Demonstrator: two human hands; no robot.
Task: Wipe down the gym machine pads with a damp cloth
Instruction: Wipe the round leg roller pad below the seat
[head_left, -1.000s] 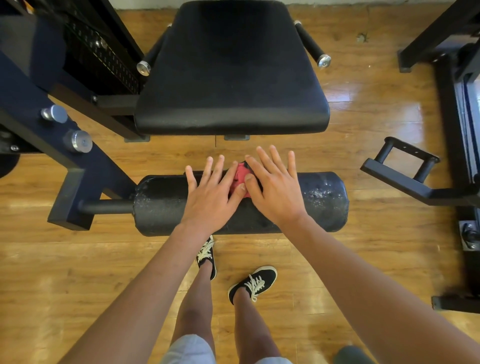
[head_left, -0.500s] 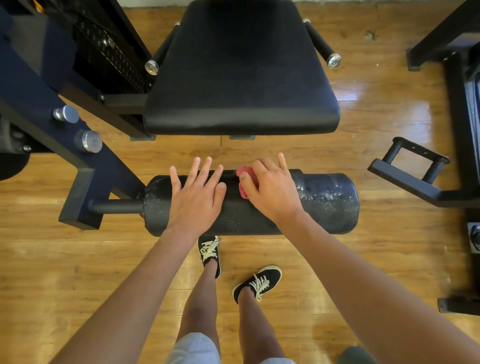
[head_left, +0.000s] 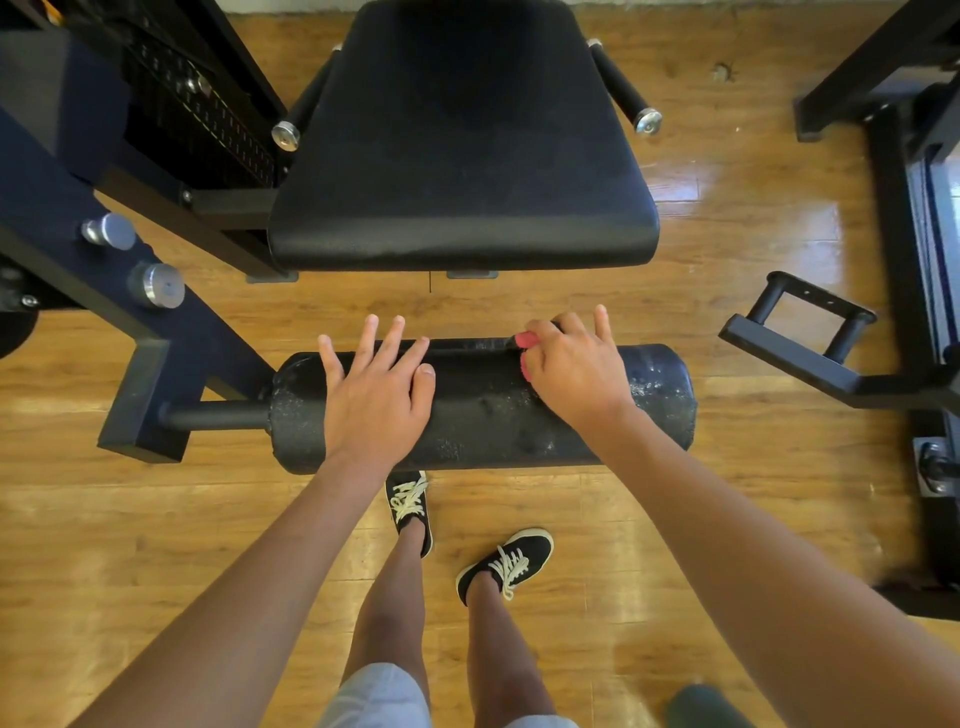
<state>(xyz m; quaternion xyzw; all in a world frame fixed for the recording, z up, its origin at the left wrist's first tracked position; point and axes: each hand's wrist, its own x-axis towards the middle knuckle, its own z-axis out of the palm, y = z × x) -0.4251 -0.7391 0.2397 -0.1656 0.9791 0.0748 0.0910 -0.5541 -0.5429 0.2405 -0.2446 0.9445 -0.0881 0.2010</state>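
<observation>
A person leans over a leg machine in a gym with a wooden floor (head_left: 727, 249), both bare arms reaching down to its foam roller pad (head_left: 478, 410). At far left, the dark blue frame (head_left: 171, 343), studded with two steel pegs (head_left: 156, 286), carries the bar that the roller sits on. The left hand (head_left: 376, 400) lies flat on the roller's left half, fingers straight and spread, holding nothing and seemingly steadying the pad. Behind and above, the broad black seat pad (head_left: 462, 156) shows no clear sign either way of having been wiped.

Right of centre, a pink cloth (head_left: 526, 340) sits bunched on the roller's top far edge, only a small part of it peeking out. The right hand (head_left: 576, 376) covers it, most fingers curled around it and pressing it to the pad, the little finger sticking out. The roller's right end looks speckled, probably with moisture. At far right, a black metal step bracket (head_left: 800, 338) stands well apart from the hands.

The likely trouble is the roller turning on its bar under the push, which would carry the cloth off line and leave a strip unwiped; the flat left hand is the only check on that. A cloth wadded this tightly also covers little with each pass, and a palm on damp vinyl could slide.
</observation>
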